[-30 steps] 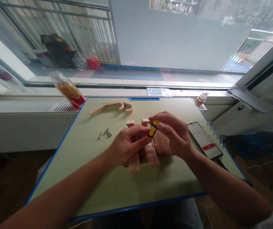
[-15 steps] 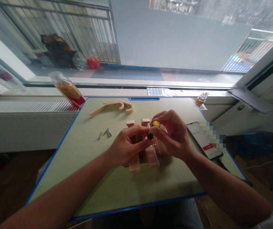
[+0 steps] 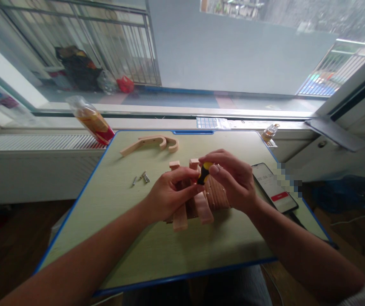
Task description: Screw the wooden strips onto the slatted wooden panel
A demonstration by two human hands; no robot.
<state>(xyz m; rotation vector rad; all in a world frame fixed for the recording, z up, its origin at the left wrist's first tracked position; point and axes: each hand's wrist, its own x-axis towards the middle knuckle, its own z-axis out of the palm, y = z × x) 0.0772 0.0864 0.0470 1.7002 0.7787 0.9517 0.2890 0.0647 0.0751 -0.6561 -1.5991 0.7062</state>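
Note:
A short screwdriver [image 3: 205, 172] with a yellow and black handle stands tilted over a wooden piece on the table. My right hand [image 3: 233, 178] has its thumb and fingers around the upper handle. My left hand [image 3: 172, 191] pinches at the handle's lower end, its thumb and index finger on either side. The screwdriver's tip is hidden behind my left fingers. Beneath my hands lies a brown ribbed wooden base [image 3: 216, 195], crossed by two pale wooden strips, a left strip [image 3: 180, 219] and a right strip [image 3: 203, 208]. Small metal points dot the base.
Several screws [image 3: 144, 177] lie left of my hands. Two curved wooden pieces [image 3: 150, 141] rest near the table's [image 3: 131, 250] far edge. A phone [image 3: 275, 189] lies on the right. A bottle [image 3: 93, 123] stands beyond the far left corner, a smaller bottle [image 3: 269, 132] beyond the right.
My right hand has shifted its fingers on the screwdriver handle, and the handle has turned, showing more black. My left hand stays almost in place.

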